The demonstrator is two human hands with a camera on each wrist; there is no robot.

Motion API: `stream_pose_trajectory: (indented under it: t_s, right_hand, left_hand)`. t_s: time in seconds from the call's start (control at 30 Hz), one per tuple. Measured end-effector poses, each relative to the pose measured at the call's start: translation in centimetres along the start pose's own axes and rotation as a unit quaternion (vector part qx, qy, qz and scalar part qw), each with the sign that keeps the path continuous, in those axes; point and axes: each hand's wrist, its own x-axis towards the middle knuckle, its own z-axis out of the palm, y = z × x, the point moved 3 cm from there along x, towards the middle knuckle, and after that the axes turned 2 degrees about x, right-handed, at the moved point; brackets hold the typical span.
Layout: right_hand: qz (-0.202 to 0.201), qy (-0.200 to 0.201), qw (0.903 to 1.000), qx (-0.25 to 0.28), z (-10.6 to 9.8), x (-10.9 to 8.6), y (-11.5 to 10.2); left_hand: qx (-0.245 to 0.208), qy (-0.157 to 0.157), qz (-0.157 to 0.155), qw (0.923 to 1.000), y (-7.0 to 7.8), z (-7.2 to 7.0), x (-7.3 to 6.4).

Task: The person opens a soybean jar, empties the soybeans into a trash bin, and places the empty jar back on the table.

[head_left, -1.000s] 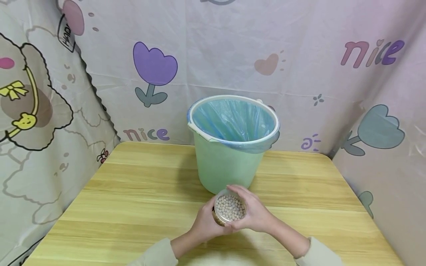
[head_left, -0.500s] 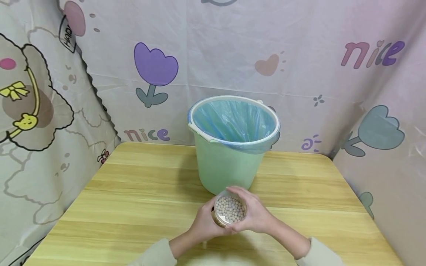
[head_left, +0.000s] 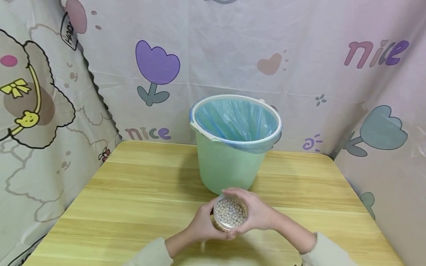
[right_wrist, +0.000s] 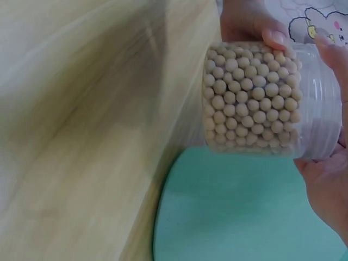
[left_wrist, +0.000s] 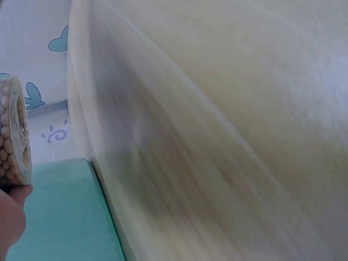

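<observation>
A round clear jar (head_left: pixel 229 212) packed with small pale beads is held above the surface (head_left: pixel 139 207), near the front of a green bucket (head_left: pixel 229 166); in the head view, jar and right hand cover a little of the bucket's foot. The left hand (head_left: pixel 203 223) grips the jar's body, its far fingers hidden behind it. The right hand (head_left: pixel 257 212) is curled round the clear lid (right_wrist: pixel 321 103) at the jar's top; whether that lid sits tight or loose is impossible to tell. The left wrist view cuts the jar off at its left edge, leaving its base end and part of a hand, while the right wrist view crops the right hand. Inside the bucket, a bluish liner (head_left: pixel 237 118) hides the bottom. Both pale sleeves (head_left: pixel 153 255) run out of frame, and the printed cloth (head_left: pixel 219 48) behind is partly masked by the bucket
</observation>
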Motion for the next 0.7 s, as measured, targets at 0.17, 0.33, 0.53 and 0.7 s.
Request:
stream_pose_trajectory:
  t_s: [0.17,0.33,0.53,0.7]
  right_hand:
    - [0.013,0.017,0.9995,-0.024,-0.5,0.0,-0.1]
    - [0.017,0.051,0.9972,-0.051,-0.2,-0.2,-0.1]
    - [0.023,0.101,0.9924,-0.066,0.5,-0.4,-0.2]
    - [0.037,0.114,0.9911,-0.059,0.7,-0.6,-0.1]
  left_hand:
    - [-0.007,0.023,-0.011,0.9996,-0.1,-0.1,0.1]
    - [0.013,0.042,-0.021,0.9988,-0.3,-0.2,0.3]
    - [0.028,0.051,-0.022,0.9981,-0.4,-0.3,0.4]
    - [0.026,0.041,-0.026,0.9985,-0.5,-0.4,0.4]
